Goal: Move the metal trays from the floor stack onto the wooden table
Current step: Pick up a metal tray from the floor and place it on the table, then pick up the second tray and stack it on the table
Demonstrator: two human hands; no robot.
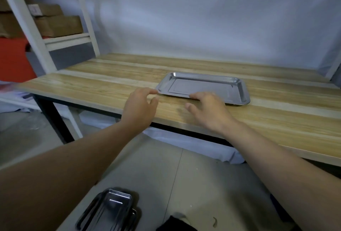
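My left hand (139, 104) hangs open over the wooden table (103, 90), fingers loosely curled, its forefinger just at the near left corner of the metal tray (204, 87). My right hand (207, 108) is open too, fingertips resting on the tray's near rim (I see no grip, only contact). The tray lies flat on the table. Below me, the floor stack (110, 210) of trays sits on the grey floor (166, 175).
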